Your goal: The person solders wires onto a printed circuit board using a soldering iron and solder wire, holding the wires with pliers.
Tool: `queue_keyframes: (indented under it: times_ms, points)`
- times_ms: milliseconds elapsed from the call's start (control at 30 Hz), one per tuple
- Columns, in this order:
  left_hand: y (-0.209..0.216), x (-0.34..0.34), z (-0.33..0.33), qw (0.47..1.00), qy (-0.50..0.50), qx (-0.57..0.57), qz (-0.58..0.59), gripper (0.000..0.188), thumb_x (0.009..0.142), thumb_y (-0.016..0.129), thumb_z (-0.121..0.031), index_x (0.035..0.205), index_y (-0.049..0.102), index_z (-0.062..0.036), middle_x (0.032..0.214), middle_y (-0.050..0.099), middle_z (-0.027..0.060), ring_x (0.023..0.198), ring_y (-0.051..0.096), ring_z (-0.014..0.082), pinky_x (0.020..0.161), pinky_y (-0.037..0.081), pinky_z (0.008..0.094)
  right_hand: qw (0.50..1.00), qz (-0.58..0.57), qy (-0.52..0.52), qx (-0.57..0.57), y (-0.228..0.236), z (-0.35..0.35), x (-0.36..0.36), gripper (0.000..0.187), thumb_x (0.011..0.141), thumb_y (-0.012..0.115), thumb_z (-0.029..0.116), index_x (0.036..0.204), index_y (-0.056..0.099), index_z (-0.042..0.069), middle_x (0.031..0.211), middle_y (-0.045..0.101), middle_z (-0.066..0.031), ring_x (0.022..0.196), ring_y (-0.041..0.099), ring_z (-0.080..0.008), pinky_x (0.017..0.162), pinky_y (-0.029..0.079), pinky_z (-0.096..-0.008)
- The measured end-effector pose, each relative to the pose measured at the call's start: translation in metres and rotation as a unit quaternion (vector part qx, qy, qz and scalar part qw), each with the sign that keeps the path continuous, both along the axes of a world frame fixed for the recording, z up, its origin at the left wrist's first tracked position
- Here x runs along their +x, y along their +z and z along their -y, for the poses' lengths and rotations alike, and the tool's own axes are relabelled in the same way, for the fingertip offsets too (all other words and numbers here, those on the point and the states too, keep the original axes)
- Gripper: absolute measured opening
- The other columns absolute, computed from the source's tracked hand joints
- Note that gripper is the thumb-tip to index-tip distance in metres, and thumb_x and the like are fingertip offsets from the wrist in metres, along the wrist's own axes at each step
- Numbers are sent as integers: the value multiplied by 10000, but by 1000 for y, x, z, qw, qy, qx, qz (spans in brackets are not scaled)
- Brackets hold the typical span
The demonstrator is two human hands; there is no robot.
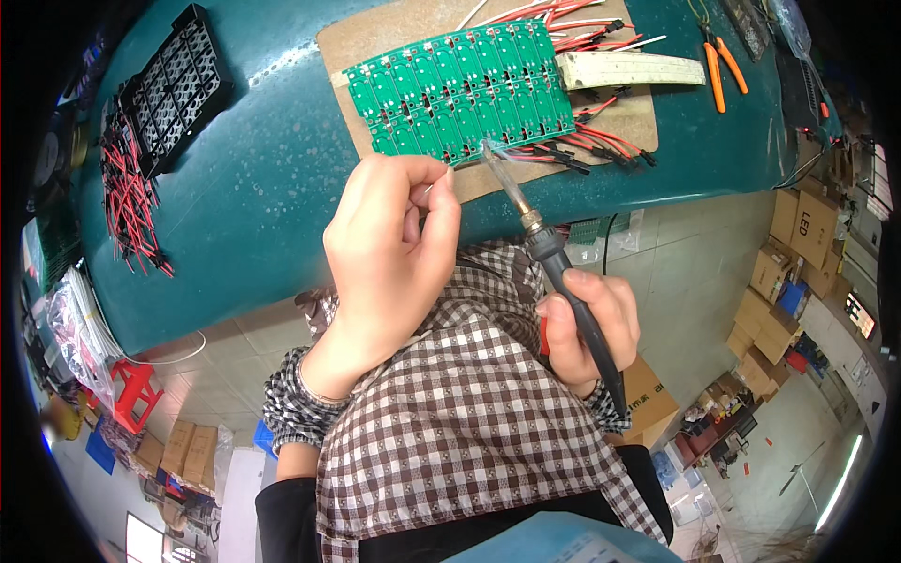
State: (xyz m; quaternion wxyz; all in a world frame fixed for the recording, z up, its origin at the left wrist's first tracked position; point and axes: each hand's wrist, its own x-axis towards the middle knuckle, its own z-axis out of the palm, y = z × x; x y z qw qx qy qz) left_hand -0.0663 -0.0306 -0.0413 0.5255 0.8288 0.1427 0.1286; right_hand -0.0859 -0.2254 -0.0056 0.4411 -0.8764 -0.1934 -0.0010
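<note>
A panel of green circuit boards (460,89) lies on a brown board (394,28) on the table. My right hand (596,324) grips a soldering iron (554,253) by its dark handle, its tip at the panel's near edge, where a bluish wisp of smoke shows. My left hand (394,235) is closed in a pinch just left of that tip, on what looks like thin solder wire, mostly hidden by the fingers. Red, black and white leads (610,141) stick out from the panel's right side. A pale, curved strip (633,70) rests across its right end.
Orange-handled pliers (718,75) lie at the far right of the green table (272,188). On the left stand a black grid tray (178,89) and a bundle of red and black leads (131,197). A red stool (136,396) and cardboard boxes (802,225) are beyond the table.
</note>
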Motion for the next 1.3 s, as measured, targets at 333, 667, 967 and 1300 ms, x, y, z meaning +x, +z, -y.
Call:
queue_keyframes:
  times_ms: [333,667,967,1300]
  points:
    - [2,-1,1,999,-40,34,-10,133,770,678,18,860,596,-39,735,549,63,589,544,169,476,425,293,1000,-13,13,-18,6,-1,2,285,769,706,-13,1043,630,-30,945,640,-124,746,601,-214,626,514,-296]
    - [12,-13,-5,992,-3,-116,-51,124,805,697,6,813,574,-5,718,526,9,591,466,34,471,351,191,999,35,-5,9,-5,8,-3,240,770,674,-47,1003,620,-69,1028,634,-148,738,585,-242,586,497,-301]
    - [0,5,7,1000,-5,-17,16,97,785,661,29,825,584,-15,723,524,38,543,433,90,447,342,228,999,11,-37,8,-1,10,-1,277,771,665,-60,1028,643,42,1056,625,-155,754,588,-249,586,505,-311]
    - [3,4,5,1000,-14,3,0,95,788,662,18,834,588,-18,725,529,38,551,452,86,448,350,228,998,53,20,-12,-2,6,9,255,798,640,-36,1049,601,-51,918,602,-138,668,607,-208,571,506,-284]
